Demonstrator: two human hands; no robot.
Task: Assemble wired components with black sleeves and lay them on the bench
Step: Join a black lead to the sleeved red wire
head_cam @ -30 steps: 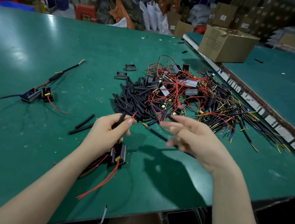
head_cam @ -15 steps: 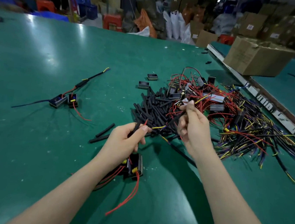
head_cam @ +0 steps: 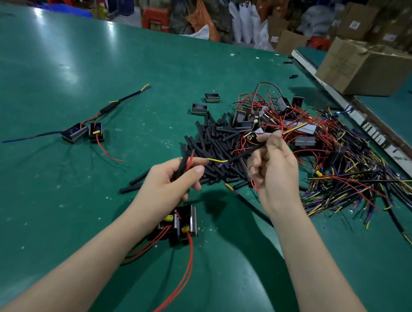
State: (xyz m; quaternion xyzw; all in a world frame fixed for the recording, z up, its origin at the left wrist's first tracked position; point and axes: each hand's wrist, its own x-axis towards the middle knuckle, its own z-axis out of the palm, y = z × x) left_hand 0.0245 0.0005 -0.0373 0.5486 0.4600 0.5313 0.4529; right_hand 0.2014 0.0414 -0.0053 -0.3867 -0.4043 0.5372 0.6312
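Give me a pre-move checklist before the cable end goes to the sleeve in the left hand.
1. Left hand grips the black sleeve and a red wire: ok.
2. Right hand pinches the black cable: ok.
3. Cable's yellow and blue leads exposed, pointing toward the sleeve: ok.
4. Leads touching the sleeve: not ok, gap remains.
5. Sleeve mouth open and unobstructed: cannot tell.
6. Components hanging under the left hand rest on the bench: cannot tell.
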